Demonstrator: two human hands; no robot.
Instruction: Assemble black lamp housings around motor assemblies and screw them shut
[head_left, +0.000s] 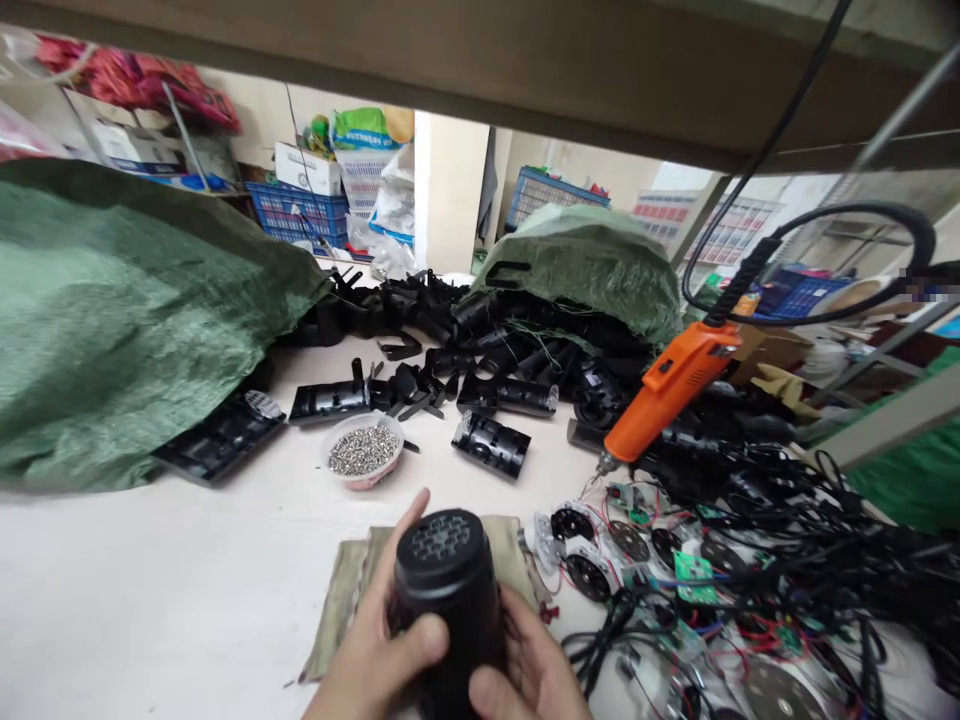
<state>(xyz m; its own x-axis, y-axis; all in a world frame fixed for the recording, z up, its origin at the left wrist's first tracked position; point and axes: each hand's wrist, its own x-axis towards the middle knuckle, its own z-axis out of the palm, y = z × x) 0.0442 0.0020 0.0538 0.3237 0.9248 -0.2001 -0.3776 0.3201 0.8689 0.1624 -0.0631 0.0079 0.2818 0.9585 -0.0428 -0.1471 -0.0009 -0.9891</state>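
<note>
While left hand point(371, 650) and right hand point(532, 665) grip a black vented housing point(448, 570), no writing is legible

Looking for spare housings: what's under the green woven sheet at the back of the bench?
Black plastic parts and thin green wires poke out from under the front edge of the green woven sheet; anything deeper is covered and cannot be seen.

You're in a small assembly workshop: an orange electric screwdriver point(670, 393) hangs above a white workbench point(150, 570) strewn with wired circuit boards point(694, 577) and black plastic housings point(491, 445).
</note>
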